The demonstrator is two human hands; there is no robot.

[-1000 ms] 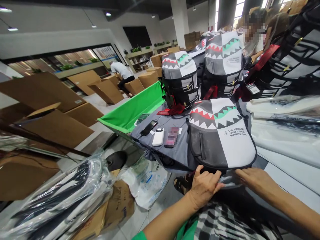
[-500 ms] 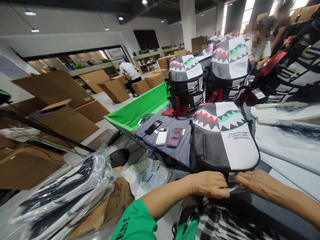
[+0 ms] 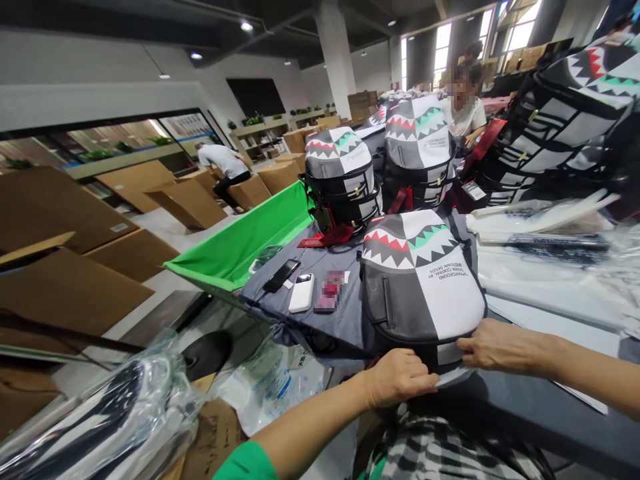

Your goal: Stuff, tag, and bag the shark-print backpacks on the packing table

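A black, grey and white backpack with a shark-teeth pattern lies on the grey-covered table in front of me. My left hand is closed at its near edge, fingers curled on a translucent plastic bag whose edge shows as a pale strip under the backpack. At the near right corner, my right hand pinches the same plastic close against the backpack. How far the plastic reaches beneath the backpack is hidden.
A phone, a white power bank and a green-lined bin are to the left. Stacked backpacks stand behind. Plastic bags lie right; wrapped goods sit lower left. People work farther back.
My hands have moved apart, the right one up to the backpack's near right corner. More of the plastic strip shows between them. The view has turned, shifting the scene left.
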